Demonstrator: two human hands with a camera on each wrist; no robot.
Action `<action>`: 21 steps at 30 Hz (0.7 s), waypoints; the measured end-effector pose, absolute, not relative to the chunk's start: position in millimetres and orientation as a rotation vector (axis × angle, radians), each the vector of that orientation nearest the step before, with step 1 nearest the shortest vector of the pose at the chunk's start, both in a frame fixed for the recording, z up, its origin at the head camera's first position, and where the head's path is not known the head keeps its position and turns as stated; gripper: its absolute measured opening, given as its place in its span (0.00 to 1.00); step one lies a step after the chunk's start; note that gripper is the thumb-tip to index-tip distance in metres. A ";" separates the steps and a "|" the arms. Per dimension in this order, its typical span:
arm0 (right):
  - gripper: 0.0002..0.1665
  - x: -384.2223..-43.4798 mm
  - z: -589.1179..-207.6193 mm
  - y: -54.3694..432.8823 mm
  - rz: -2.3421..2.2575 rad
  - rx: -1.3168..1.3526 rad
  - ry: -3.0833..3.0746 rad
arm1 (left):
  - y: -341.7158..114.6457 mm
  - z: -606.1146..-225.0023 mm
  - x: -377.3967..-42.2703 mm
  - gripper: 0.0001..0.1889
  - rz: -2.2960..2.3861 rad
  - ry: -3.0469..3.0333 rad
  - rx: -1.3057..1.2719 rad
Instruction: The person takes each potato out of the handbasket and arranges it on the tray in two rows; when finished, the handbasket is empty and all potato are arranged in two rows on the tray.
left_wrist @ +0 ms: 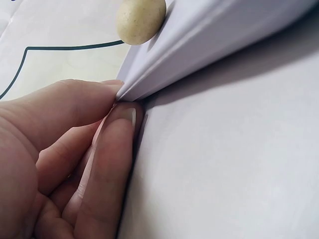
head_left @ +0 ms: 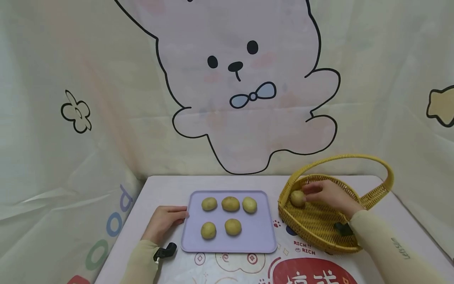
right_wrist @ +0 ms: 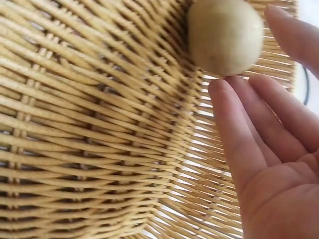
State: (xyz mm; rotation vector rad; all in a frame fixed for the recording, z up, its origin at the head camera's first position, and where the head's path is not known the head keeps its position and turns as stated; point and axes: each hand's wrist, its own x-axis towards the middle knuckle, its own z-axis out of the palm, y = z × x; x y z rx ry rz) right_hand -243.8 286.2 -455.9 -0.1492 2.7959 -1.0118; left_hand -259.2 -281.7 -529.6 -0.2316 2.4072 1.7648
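Observation:
My left hand (head_left: 164, 223) pinches the left rim of a lilac tray (head_left: 262, 246) between thumb and fingers. In the left wrist view the thumb and a finger (left_wrist: 119, 144) meet at the tray's edge, one on each side. Several potatoes (head_left: 233, 227) lie on the tray in two rows. Inside a yellow wicker basket (head_left: 312, 228) at the right, one potato (right_wrist: 225, 37) rests against the woven wall at the left end. My right hand (head_left: 328, 194) reaches into the basket, its fingers straight. In the right wrist view the fingertips (right_wrist: 218, 89) are right at the potato and the thumb stands apart from it.
The basket's tall handle (head_left: 340, 157) arches over its far side. A white table with a printed cover (head_left: 244, 270) carries the tray and basket. A fabric curtain with a cartoon bear (head_left: 241, 130) hangs behind the table and along its sides.

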 end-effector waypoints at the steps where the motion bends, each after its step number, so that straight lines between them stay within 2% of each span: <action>1: 0.32 -244.5 -458.4 287.0 -1.009 -0.148 2.796 | -281.5 -530.8 -259.3 0.18 1.764 2.408 -0.233; 21: 0.35 -253.9 -467.1 277.1 -0.909 -0.138 2.843 | -282.9 -533.1 -261.6 0.17 1.756 2.428 -0.217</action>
